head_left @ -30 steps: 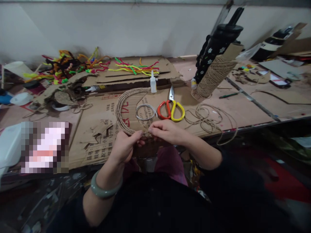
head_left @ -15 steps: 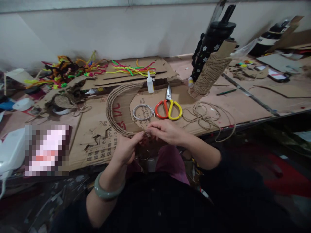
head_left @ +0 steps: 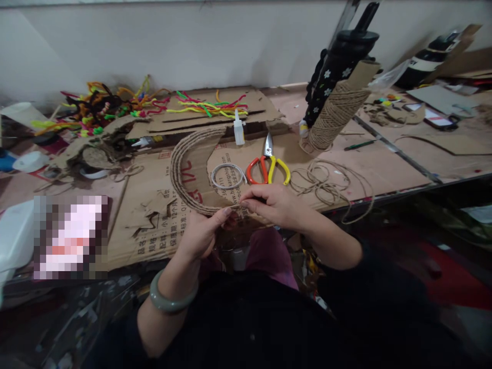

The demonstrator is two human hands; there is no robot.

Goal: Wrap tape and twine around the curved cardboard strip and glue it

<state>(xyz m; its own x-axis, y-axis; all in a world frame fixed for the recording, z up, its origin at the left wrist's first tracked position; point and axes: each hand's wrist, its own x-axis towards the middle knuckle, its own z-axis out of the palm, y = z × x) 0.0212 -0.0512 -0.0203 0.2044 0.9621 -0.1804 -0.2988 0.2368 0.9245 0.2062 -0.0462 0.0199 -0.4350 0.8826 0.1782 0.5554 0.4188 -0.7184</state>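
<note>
A C-shaped cardboard strip wrapped in rows of brown twine lies on printed cardboard. Its near end is gripped by my left hand, thumb on top. Just to the right, my right hand is closed in a pinch, and what its fingertips hold is too small to make out. Beyond the hands are a white ring-shaped coil and scissors with one red and one yellow handle. A small glue bottle stands behind them. Loose twine lies right of the scissors.
A twine spool leans by a black flower-patterned bottle at the back right. Colourful fuzzy stems lie at the back. A blurred pink item and a white device are on the left. The table edge runs close to my body.
My right hand has moved a little to the right, away from my left hand, still pinched. My left hand keeps its grip on the twine-wrapped strip. The view has shifted slightly.
</note>
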